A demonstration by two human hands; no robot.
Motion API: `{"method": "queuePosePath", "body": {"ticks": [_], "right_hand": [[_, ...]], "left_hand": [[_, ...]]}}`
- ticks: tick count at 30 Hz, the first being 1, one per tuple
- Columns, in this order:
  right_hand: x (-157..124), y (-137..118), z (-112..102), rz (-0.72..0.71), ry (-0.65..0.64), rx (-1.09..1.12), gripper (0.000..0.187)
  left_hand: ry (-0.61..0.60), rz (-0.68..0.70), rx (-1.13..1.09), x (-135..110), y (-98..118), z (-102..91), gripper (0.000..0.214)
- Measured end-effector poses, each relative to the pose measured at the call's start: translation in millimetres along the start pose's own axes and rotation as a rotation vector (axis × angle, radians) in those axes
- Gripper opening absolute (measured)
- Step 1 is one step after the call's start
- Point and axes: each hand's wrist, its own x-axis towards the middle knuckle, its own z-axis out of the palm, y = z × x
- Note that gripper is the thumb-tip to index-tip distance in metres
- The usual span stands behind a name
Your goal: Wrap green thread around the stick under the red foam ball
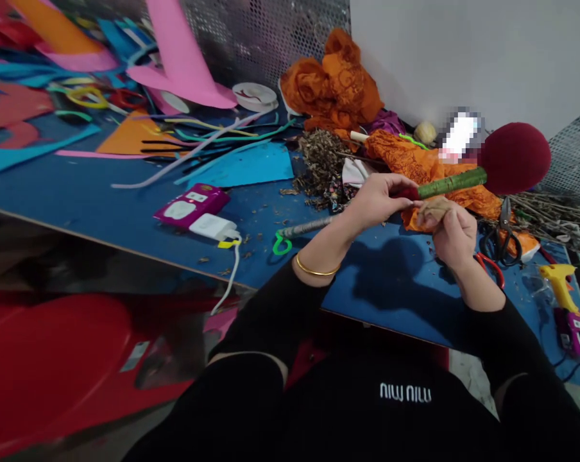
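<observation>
A stick with a rounded dark red head (pixel 514 158) and a green-wrapped handle (pixel 452 184) is held level above the table. My left hand (pixel 377 200) is closed round the handle's red lower end, thumb and fingers pinching it. Just below the handle, my right hand (pixel 456 236) is closed on a thin tan piece (pixel 434 209), which looks like a dried leaf or a strip; its kind is not clear. That piece lies close under the green wrapping, and I cannot tell whether the two touch. A grey-wrapped stick (pixel 304 227) with a green hook lies left of my left wrist.
Orange cloth (pixel 341 80) is heaped at the back, beside dried plant bits (pixel 323 160). Black-handled scissors (pixel 504 234) and a yellow glue gun (pixel 559 285) lie at the right. A purple power strip (pixel 194 205) and a pink cone hat (pixel 187 61) are at the left.
</observation>
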Motion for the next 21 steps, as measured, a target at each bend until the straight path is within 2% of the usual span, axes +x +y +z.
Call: {"method": "queuePosePath", "body": {"ticks": [4, 9, 13, 16, 18, 21], "right_hand": [[-0.7, 1.2, 9.6, 0.134, 0.239, 0.105, 0.044], [-9.7, -11.9, 16.0, 0.169, 0.318, -0.003, 0.043], [-20.9, -15.9, 22.7, 0.113, 0.270, -0.155, 0.048], [-23.0, -16.8, 24.5, 0.035, 0.195, -0.189, 0.048], [-18.5, -19.1, 20.0, -0.012, 0.123, -0.229, 0.047], [-5.5, -25.8, 4.1, -0.159, -0.002, -0.375, 0.045]], "left_hand": [[-0.007, -0.034, 0.006, 0.7, -3.2, 7.3, 0.039], [0.000, -0.038, 0.021, -1.1, -2.6, 13.0, 0.026], [0.009, -0.044, 0.024, -2.9, -3.4, 16.6, 0.021], [0.005, -0.049, 0.062, -3.0, -4.9, 17.0, 0.018], [0.015, -0.038, 0.131, -2.5, -6.3, 15.9, 0.018], [0.021, -0.026, 0.237, -1.9, -8.9, 14.4, 0.017]]}}
